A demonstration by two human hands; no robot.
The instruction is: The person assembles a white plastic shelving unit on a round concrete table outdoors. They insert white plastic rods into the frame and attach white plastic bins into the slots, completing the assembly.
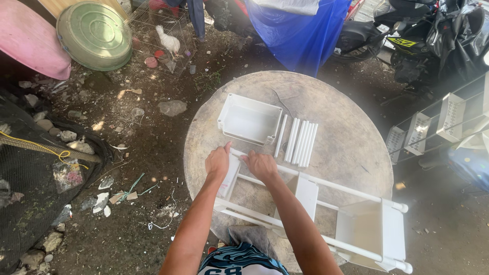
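So the person is standing over a round, worn grey stone-looking table top [351, 137] set on bare dirt, and both bare hands are down on a white plastic shelf rack frame [326, 214] that lies on its side across the near half of the table. The left hand [217, 162] is curled around the top end of the frame, thumb sticking up, gripping the flat white panel there. The right hand [261, 165] sits just beside it, fingers closed over the long white tube rail at the same end. Both hands are in a narrow grip on the frame, nothing loose in either.

The frame runs from the hands down toward the lower right, with white square trays [368, 229] already fitted between the rails.

Just past the hands, toward the far side of the table, a loose white rectangular plastic tray [249, 119] rests open side up. Right beside it lies a bunch of short white plastic tubes [300, 142], side by side and touching.

Off the table there's a round green metal basin [94, 34] leaning at top left, a wire cage with a white bird [168, 39] in it, a blue tarp [300, 30], and parked motorbikes [407, 35] behind.
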